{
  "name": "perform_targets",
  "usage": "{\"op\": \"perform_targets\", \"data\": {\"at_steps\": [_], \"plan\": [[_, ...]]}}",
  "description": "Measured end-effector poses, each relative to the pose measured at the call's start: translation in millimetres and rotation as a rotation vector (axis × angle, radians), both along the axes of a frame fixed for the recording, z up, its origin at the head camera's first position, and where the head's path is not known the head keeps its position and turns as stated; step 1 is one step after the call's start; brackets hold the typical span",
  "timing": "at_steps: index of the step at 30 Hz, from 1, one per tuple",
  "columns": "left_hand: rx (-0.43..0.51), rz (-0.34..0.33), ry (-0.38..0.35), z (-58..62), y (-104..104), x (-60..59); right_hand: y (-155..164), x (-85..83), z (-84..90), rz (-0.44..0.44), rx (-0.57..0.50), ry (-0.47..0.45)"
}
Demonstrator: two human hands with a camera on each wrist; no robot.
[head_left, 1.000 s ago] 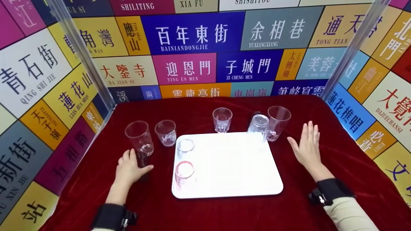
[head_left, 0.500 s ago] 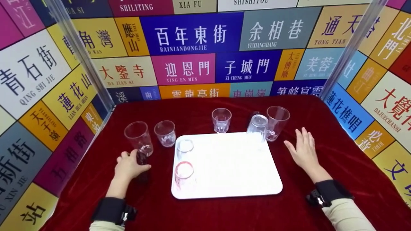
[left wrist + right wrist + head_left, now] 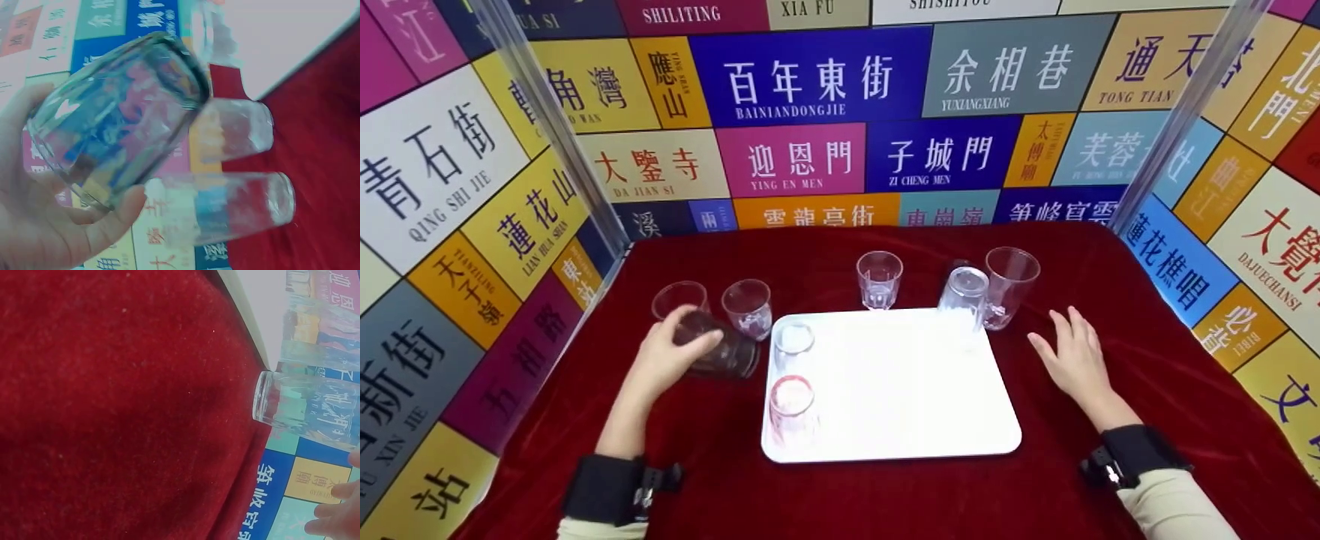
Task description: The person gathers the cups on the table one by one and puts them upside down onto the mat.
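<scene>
My left hand (image 3: 664, 358) grips a dark tinted glass (image 3: 729, 352), tilted and held off the cloth, left of the white tray (image 3: 907, 397). In the left wrist view, thumb and fingers wrap one end of this tinted glass (image 3: 121, 115). A tall clear glass (image 3: 680, 298) stands just behind that hand, partly hidden by it. Beside it is a shorter clear glass (image 3: 748, 313). Along the tray's left side are a clear glass (image 3: 795, 341) and a pink-tinted glass (image 3: 793, 405). My right hand (image 3: 1076, 358) holds nothing, fingers extended, right of the tray.
At the tray's far right corner stands an upside-down clear glass (image 3: 964, 300), with a dark object (image 3: 958, 265) mostly hidden behind it. A tall clear glass (image 3: 1012, 285) is right beside it. A small glass (image 3: 880, 279) stands behind the tray. Sign-covered walls enclose the red cloth (image 3: 885, 499).
My left hand has lifted the dark glass from the cloth, tilted it and moved it rightward toward the tray. My right hand has shifted slightly, its fingers less straight. The other glasses stay put.
</scene>
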State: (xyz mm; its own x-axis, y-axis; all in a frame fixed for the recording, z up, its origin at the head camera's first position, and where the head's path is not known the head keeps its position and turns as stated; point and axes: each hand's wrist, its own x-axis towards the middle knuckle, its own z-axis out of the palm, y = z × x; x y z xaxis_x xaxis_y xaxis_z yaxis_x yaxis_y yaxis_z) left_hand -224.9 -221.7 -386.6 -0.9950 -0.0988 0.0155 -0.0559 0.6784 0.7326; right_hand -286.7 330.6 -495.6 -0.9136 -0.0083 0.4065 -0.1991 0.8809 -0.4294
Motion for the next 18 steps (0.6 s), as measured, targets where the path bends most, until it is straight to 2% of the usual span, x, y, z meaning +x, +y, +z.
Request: {"op": "perform_targets", "data": {"at_steps": [2, 3, 4, 5, 7, 8, 9, 10, 11, 12, 14, 15, 16, 18], "plan": [[0.11, 0.033, 0.032, 3.8, 7.8, -1.3, 0.1, 1.2, 1.5, -0.001, -0.007, 0.006], [0.186, 0.038, 0.055, 0.7, 10.4, -4.5, -0.1, 1.7, 2.5, -0.001, -0.013, 0.013], [0.304, 0.013, 0.089, -25.6, 3.0, -21.9, -0.6, 1.9, 3.6, -0.003, -0.021, 0.024], [0.412, 0.008, 0.096, -36.8, 2.9, -30.4, -1.7, 2.3, 4.8, -0.003, -0.032, 0.039], [0.629, -0.028, 0.113, -70.6, -0.4, -53.6, -5.2, 2.5, 8.0, 0.001, -0.054, 0.086], [0.737, -0.06, 0.114, -74.3, 3.6, -54.7, -7.7, 2.4, 10.0, 0.006, -0.065, 0.112], [0.821, -0.086, 0.116, -86.4, 4.7, -62.7, -10.7, 2.2, 12.5, 0.012, -0.076, 0.143], [0.885, -0.1, 0.102, -89.9, 9.7, -65.0, -14.0, 2.0, 15.2, 0.021, -0.085, 0.169], [0.893, -0.075, 0.084, -68.5, 26.8, -51.8, -17.6, 1.8, 18.1, 0.031, -0.091, 0.193], [0.908, -0.076, 0.077, -61.3, 37.7, -46.9, -21.4, 1.9, 21.1, 0.042, -0.099, 0.212], [0.923, -0.069, 0.052, -33.2, 64.6, -29.2, -29.6, 2.3, 27.5, 0.063, -0.112, 0.237], [0.909, -0.063, 0.043, -30.3, 73.1, -30.0, -33.8, 2.7, 30.5, 0.074, -0.116, 0.25], [0.912, -0.053, 0.021, -19.8, 83.9, -24.6, -38.5, 2.6, 33.2, 0.086, -0.12, 0.26], [0.916, -0.05, -0.025, -9.0, 100.0, -21.9, -48.2, 2.8, 38.2, 0.109, -0.127, 0.279]]}}
